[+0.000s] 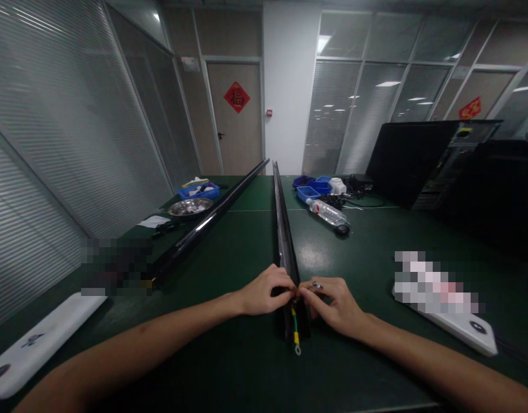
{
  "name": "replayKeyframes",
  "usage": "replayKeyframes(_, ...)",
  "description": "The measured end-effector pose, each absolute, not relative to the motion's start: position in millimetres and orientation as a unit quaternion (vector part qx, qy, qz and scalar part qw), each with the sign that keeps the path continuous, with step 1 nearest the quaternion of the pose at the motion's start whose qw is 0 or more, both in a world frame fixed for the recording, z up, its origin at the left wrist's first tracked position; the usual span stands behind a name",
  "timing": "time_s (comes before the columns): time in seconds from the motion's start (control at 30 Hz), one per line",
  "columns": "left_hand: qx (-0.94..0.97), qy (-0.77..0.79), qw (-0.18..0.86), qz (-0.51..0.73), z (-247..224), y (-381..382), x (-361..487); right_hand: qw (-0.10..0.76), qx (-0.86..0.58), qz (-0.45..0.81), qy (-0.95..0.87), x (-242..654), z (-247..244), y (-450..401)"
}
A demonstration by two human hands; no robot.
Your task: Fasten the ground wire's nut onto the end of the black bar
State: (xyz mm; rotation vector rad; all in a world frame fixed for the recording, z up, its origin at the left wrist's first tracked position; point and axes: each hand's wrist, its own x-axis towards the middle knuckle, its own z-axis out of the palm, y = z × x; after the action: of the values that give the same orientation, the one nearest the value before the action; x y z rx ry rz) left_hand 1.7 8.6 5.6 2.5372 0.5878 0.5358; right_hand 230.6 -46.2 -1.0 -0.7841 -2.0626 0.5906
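A long black channel-shaped rail (281, 223) runs away from me across the green table. Over its near end, my left hand (270, 289) comes in from the left with thumb and fingers pinched together. My right hand (333, 301), with a ring on one finger, pinches from the other side, its fingertips meeting those of the left. What lies between the fingertips is too small and covered to make out. Just below them, a short green-and-yellow wire (295, 327) with a metal ring terminal (298, 349) lies along the rail's near end.
A second black rail (208, 223) lies slanted to the left. Beyond it are a metal dish (190, 207) and a blue tray (198, 190). Blue bins (307, 193), a plastic bottle (328, 213) and a computer case (412, 163) stand right. White devices (459, 328) flank me.
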Motion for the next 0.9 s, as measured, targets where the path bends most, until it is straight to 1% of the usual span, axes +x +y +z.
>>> replayKeyframes(0.27, 0.933, 0.184, 0.242, 0.193, 7.5, 8.6, 0.7, 0.394, -0.323, 0.258, -0.821, 231.3, -4.7, -42.8)
replayKeyframes(0.57, 0.932, 0.190, 0.251, 0.181, 8.2, 9.2, 0.9, 0.385, -0.324, 0.272, -0.820, 232.1, -3.8, -43.5)
replayKeyframes(0.77, 0.930, 0.185, 0.249, 0.197, 6.5, 9.4, 0.4, 0.394, -0.318, 0.269, -0.820, 227.0, -1.3, -43.1)
replayKeyframes(0.9, 0.930, 0.187, 0.248, 0.194, 6.2, 9.3, 1.5, 0.413, -0.327, 0.294, -0.798, 225.3, -3.0, -40.9)
